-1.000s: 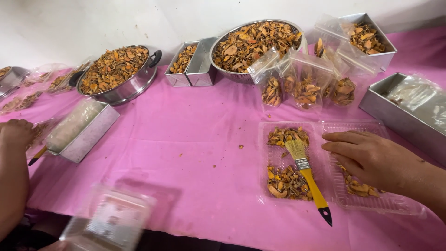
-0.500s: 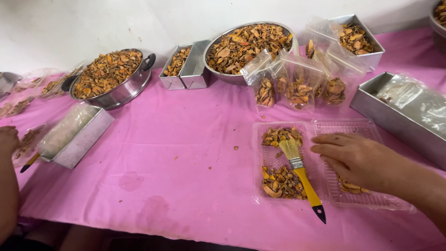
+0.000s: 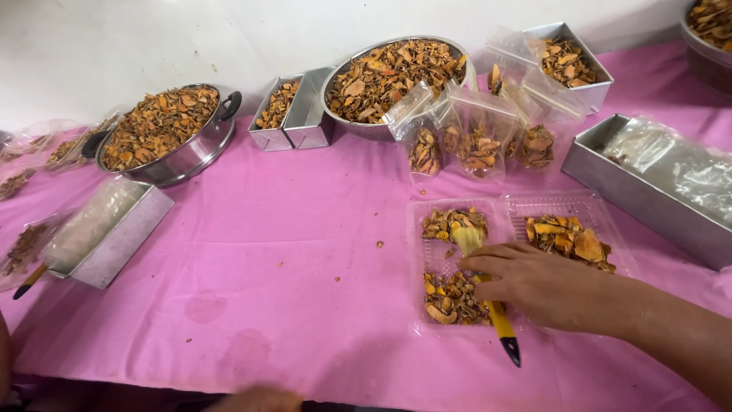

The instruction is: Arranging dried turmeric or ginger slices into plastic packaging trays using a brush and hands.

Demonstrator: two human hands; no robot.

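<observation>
Resting my right hand (image 3: 553,290), fingers loosely curled, on the brush (image 3: 488,301) over the clear tray (image 3: 496,214); filled bags (image 3: 473,141) are standing beyond, metal tin (image 3: 648,202) alongside.

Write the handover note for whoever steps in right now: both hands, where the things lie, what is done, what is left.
Right hand: resting on the yellow-handled brush, which lies across the clear plastic tray on the pink tablecloth.
Left hand: only a sliver shows at the bottom edge; its state cannot be told.
Done: both sections of that tray hold dried orange pieces; the second clear tray to its right is partly filled.
Left: the mesh bowl and pot are full; three small bags stand open behind the trays.
</observation>
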